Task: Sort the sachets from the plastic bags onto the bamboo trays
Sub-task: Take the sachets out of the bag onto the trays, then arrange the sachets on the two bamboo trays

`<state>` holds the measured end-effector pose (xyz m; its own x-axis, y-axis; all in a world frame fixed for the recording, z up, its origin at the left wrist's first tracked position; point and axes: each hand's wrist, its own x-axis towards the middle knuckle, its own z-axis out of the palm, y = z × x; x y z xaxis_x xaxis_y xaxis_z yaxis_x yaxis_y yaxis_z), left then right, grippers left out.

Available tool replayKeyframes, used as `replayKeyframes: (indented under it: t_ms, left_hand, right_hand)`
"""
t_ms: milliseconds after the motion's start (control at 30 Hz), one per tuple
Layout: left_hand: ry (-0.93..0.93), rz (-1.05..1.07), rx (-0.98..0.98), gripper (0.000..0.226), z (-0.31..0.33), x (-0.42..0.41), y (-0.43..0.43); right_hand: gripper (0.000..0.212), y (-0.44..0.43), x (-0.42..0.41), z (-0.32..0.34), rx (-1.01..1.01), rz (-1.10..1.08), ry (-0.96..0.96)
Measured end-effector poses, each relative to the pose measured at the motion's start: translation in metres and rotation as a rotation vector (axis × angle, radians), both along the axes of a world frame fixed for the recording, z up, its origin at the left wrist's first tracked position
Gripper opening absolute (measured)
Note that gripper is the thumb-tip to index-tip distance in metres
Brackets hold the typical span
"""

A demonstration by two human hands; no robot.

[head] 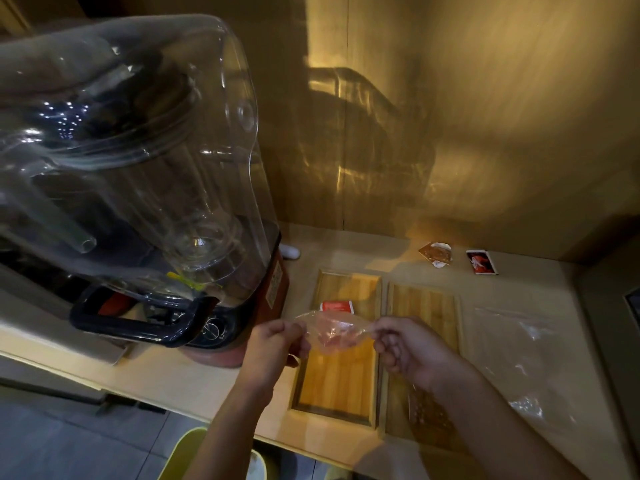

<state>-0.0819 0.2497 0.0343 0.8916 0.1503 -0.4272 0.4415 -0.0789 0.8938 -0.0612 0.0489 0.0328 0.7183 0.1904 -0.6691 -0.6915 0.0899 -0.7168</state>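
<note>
Two bamboo trays lie side by side on the counter: the left tray [337, 386] and the right tray [424, 313]. A red sachet [336, 306] rests at the far end of the left tray. My left hand [277, 344] and my right hand [403, 348] each pinch one end of a small clear plastic bag [334, 330], held stretched above the left tray; something reddish shows through it. A brown sachet [429, 415] lies on the near part of the right tray, partly hidden by my right forearm.
A large blender with a clear cover [138, 168] and red base [273, 289] fills the left. A big clear plastic bag [526, 358] lies flat right of the trays. A brown sachet [435, 253] and a dark red sachet [480, 262] lie near the back wall.
</note>
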Motion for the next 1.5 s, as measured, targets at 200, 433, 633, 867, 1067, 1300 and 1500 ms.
replayKeyframes:
  t_ms: [200,433,633,867,1067,1300,1500]
  left_hand:
    - [-0.031,0.028,-0.081,0.030,0.021,0.003,0.002]
    - [-0.045,0.044,-0.109,0.039,0.032,0.013,-0.003]
    - [-0.102,-0.035,-0.079,0.039,0.040,0.021,-0.009]
    - [-0.198,-0.211,0.003,0.030,0.048,0.042,-0.040]
    - [-0.248,-0.393,0.008,0.009,0.041,0.059,-0.097]
    - [-0.353,-0.686,0.265,0.020,-0.004,0.062,-0.175]
    - [-0.324,-0.924,0.570,0.014,-0.049,0.040,-0.222]
  right_hand:
    - [0.031,0.000,0.006,0.011,0.140,-0.040,0.069]
    - [0.031,-0.002,0.009,0.020,0.289,-0.089,0.090]
    - [0.027,-0.013,0.012,0.029,0.257,-0.102,0.048]
    - [0.028,-0.050,0.007,0.042,0.087,-0.186,-0.096]
    - [0.019,-0.104,-0.007,0.044,-0.161,-0.302,-0.248]
    - [0.018,-0.161,-0.038,0.016,-0.482,-0.569,-0.329]
    - [0.023,-0.187,-0.073,-0.033,-0.603,-0.671,-0.206]
